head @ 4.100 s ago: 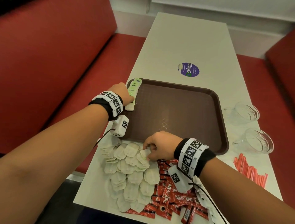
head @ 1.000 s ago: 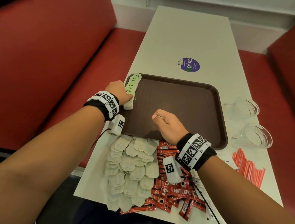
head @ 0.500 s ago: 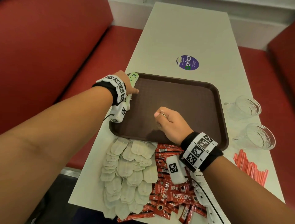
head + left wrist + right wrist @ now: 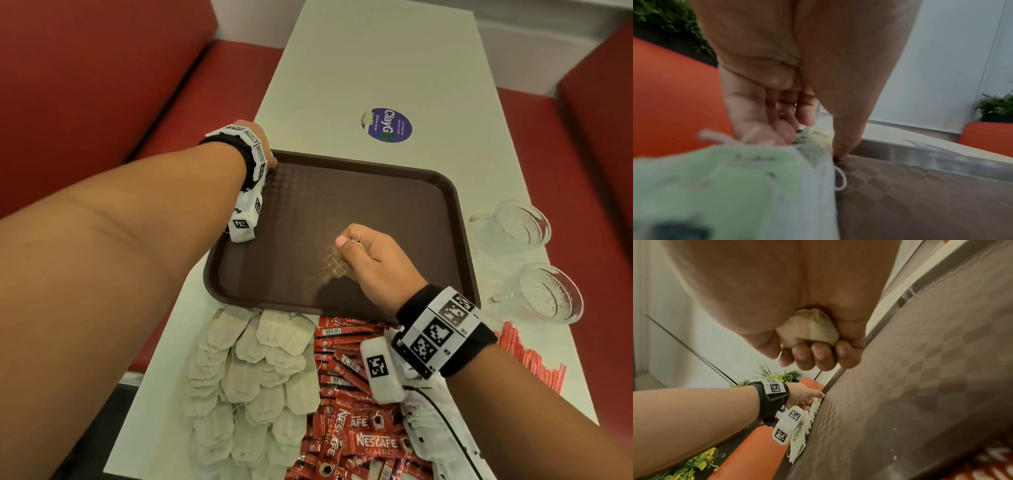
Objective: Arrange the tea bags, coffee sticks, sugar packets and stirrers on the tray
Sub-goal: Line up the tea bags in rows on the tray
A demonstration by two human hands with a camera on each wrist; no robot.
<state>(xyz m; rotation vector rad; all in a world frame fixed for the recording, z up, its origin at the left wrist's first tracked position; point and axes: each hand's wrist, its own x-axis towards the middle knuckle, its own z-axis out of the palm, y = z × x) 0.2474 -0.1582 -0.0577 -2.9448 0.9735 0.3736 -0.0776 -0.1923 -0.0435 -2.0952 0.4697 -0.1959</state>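
Note:
A brown tray [image 4: 394,205] lies on the white table. My left hand [image 4: 265,150] is at its far left corner, fingers fairly straight, resting on the far end of a row of green-tagged tea bags [image 4: 735,186] along the left rim, with the thumb tip on the tray floor. In the head view my wrist hides that row. My right hand [image 4: 370,260] hovers over the tray's middle, fist closed round a small bunch of tea bags [image 4: 809,331], a string loop showing at the thumb. Loose tea bags [image 4: 253,377], red coffee sticks [image 4: 346,428] and white sugar packets [image 4: 435,438] lie in front of the tray.
Red stirrers [image 4: 534,363] lie right of the near tray corner. Two glass cups [image 4: 517,222] [image 4: 548,294] stand right of the tray. A purple sticker [image 4: 386,125] marks the table beyond it. Red benches [image 4: 102,85] flank the narrow table.
My right hand took tea bags from the pile and carried them over the tray, where it now holds still. My left hand slid along the row to the tray's far left corner.

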